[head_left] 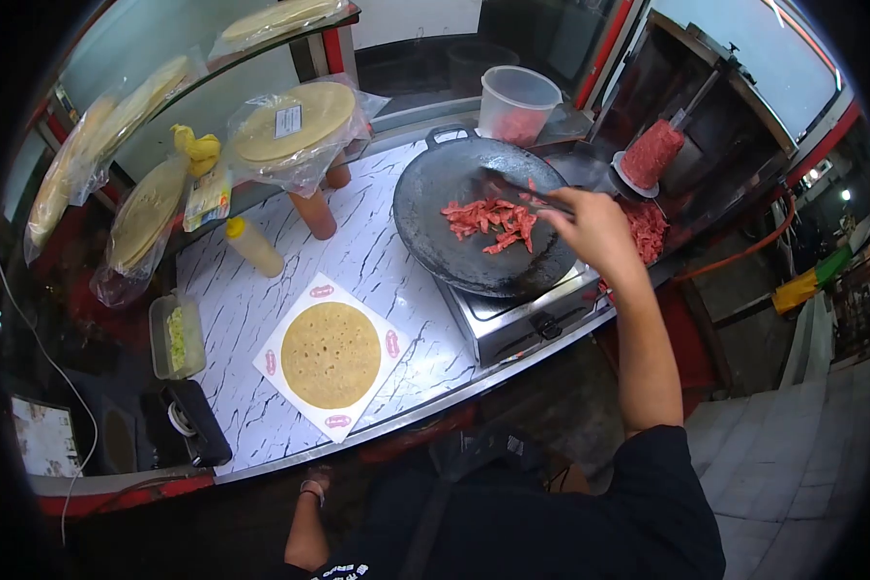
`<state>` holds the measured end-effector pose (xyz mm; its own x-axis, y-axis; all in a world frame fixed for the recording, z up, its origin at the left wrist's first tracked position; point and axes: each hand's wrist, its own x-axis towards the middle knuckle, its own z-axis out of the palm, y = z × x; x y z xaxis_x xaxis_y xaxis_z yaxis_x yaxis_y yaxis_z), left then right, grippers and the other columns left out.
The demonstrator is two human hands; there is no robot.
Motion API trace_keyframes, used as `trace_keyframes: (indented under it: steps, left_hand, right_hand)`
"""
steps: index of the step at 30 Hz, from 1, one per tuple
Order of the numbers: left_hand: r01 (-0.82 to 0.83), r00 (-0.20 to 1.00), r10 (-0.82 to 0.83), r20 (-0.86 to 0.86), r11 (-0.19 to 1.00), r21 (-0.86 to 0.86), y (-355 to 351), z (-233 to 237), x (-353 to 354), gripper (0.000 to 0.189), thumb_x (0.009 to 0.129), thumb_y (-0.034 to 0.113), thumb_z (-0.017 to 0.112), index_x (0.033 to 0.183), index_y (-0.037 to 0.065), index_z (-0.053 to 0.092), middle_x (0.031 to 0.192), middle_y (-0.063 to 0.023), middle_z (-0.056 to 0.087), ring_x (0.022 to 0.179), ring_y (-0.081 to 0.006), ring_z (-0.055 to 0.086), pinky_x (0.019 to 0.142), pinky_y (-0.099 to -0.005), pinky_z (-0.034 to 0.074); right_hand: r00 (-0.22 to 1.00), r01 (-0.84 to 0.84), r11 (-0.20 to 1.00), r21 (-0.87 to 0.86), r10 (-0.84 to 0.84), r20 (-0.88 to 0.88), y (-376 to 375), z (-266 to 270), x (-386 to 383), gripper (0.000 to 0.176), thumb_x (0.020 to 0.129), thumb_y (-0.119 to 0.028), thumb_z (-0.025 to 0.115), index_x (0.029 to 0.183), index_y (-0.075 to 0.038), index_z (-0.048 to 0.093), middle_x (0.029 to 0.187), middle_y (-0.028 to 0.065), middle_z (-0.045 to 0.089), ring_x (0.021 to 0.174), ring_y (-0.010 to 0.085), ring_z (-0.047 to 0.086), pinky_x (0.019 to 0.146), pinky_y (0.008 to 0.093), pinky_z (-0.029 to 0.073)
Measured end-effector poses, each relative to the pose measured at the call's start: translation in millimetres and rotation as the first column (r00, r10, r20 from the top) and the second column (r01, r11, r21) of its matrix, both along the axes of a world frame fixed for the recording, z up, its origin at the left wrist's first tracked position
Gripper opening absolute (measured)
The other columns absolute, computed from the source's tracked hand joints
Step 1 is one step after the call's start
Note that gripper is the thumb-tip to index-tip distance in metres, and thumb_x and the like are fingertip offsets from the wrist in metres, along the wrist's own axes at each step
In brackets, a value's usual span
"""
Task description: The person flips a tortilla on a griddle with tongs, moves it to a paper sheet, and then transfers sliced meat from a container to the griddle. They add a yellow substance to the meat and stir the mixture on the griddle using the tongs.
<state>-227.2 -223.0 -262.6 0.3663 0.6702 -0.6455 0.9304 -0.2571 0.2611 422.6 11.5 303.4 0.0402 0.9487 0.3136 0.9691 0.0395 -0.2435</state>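
Observation:
My right hand (593,227) is closed around the handle of a dark spatula (512,188) above a round black griddle pan (425,232). Strips of red raw meat (493,220) lie in a loose pile on the pan, just under the spatula. The pan rests on a steel gas stove (512,324). Low at the counter's front edge hangs my left hand (317,480), away from the food; its fingers are too small and dim to read. A browned flatbread (331,356) lies flat on white printed paper (324,289), left of the stove.
Behind stand a sauce bottle (254,249), an orange bottle (313,215) and a clear bucket (520,101). A tub of chopped greens (177,336) sits left, by a black device (195,422). Bagged flatbreads (295,121) and a meat spit (653,155) surround the counter.

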Motion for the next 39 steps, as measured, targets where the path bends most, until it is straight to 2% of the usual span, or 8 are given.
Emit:
trace_keyframes:
  steps: [2,11,20,23,28,31,35,39]
  left_hand:
    - [0.171,0.965,-0.180,-0.190,0.983,-0.063,-0.5,-2.7,4.7,0.042,0.102,0.030,0.046,0.133,0.010,0.066,0.128,-0.0207,0.069,0.121,-0.0387,0.066,0.106,-0.0526,0.051]
    - [0.285,0.918,-0.348,-0.191,0.912,-0.294,-22.7,50.4,14.2,0.043,0.105,0.032,0.041,0.135,0.010,0.063,0.131,-0.0165,0.070,0.123,-0.0369,0.066,0.111,-0.0529,0.046]
    - [0.368,0.923,-0.323,-0.210,0.900,0.233,2.4,50.1,67.6,0.038,0.098,0.026,0.047,0.127,0.018,0.071,0.139,-0.0111,0.066,0.133,-0.0280,0.058,0.111,-0.0401,0.048]
    - [-0.292,0.953,0.281,-0.114,0.952,-0.094,9.2,16.6,68.2,0.039,0.094,0.025,0.050,0.127,0.019,0.071,0.134,-0.0097,0.068,0.129,-0.0277,0.061,0.109,-0.0399,0.049]
    - [0.051,0.985,-0.055,-0.166,0.998,-0.026,14.1,17.1,83.8,0.035,0.093,0.024,0.052,0.120,0.018,0.073,0.132,-0.0094,0.069,0.126,-0.0287,0.062,0.104,-0.0427,0.051]
    - [0.203,0.968,-0.189,-0.166,0.976,0.076,2.1,25.4,91.9,0.029,0.094,0.020,0.052,0.112,0.014,0.074,0.121,-0.0138,0.073,0.114,-0.0316,0.070,0.092,-0.0500,0.056]
    - [0.264,0.925,-0.273,-0.264,0.962,-0.071,-16.3,52.7,113.8,0.027,0.094,0.018,0.052,0.105,0.013,0.076,0.117,-0.0144,0.075,0.110,-0.0321,0.072,0.086,-0.0507,0.058]
    - [0.276,0.929,-0.285,-0.236,0.958,-0.073,-32.2,19.6,96.0,0.030,0.095,0.019,0.051,0.110,0.013,0.076,0.118,-0.0131,0.075,0.109,-0.0323,0.073,0.091,-0.0519,0.058]
  right_hand:
    - [0.995,-0.082,0.997,0.005,0.082,-0.059,-8.0,-22.4,-21.5,0.034,0.093,-0.037,0.071,0.115,-0.011,0.075,0.091,0.0178,0.075,0.089,0.0397,0.072,0.080,0.0501,0.057]
    - [0.978,-0.068,0.995,0.073,0.081,-0.193,-57.1,-41.7,16.1,0.035,0.092,-0.031,0.074,0.114,-0.004,0.073,0.104,0.0178,0.075,0.091,0.0382,0.072,0.080,0.0453,0.055]
    - [0.911,-0.128,0.991,-0.047,0.099,-0.400,-73.5,-38.6,76.3,0.034,0.092,-0.026,0.076,0.118,-0.003,0.073,0.104,0.0194,0.074,0.090,0.0352,0.073,0.080,0.0411,0.056]
    - [0.929,-0.271,0.962,0.031,0.270,-0.255,-64.6,-67.3,80.6,0.034,0.092,-0.027,0.075,0.119,-0.006,0.072,0.098,0.0162,0.073,0.087,0.0357,0.072,0.077,0.0432,0.055]
    - [0.945,-0.108,0.985,0.134,0.144,-0.294,-32.6,-55.9,109.9,0.031,0.092,-0.023,0.074,0.117,-0.004,0.073,0.103,0.0185,0.074,0.089,0.0345,0.073,0.078,0.0411,0.056]
    - [0.948,-0.020,0.998,-0.058,0.001,-0.319,-49.2,-24.4,133.3,0.034,0.090,-0.021,0.076,0.117,-0.002,0.073,0.107,0.0200,0.074,0.090,0.0318,0.074,0.081,0.0387,0.056]
    - [0.926,-0.259,0.966,0.027,0.256,-0.279,-31.8,-77.4,132.3,0.036,0.089,-0.025,0.079,0.115,-0.001,0.073,0.104,0.0199,0.074,0.092,0.0362,0.073,0.082,0.0407,0.056]
    - [0.941,-0.214,0.963,0.166,0.249,-0.229,11.3,-57.5,134.2,0.035,0.089,-0.028,0.079,0.114,-0.003,0.074,0.105,0.0209,0.074,0.092,0.0383,0.072,0.080,0.0435,0.055]
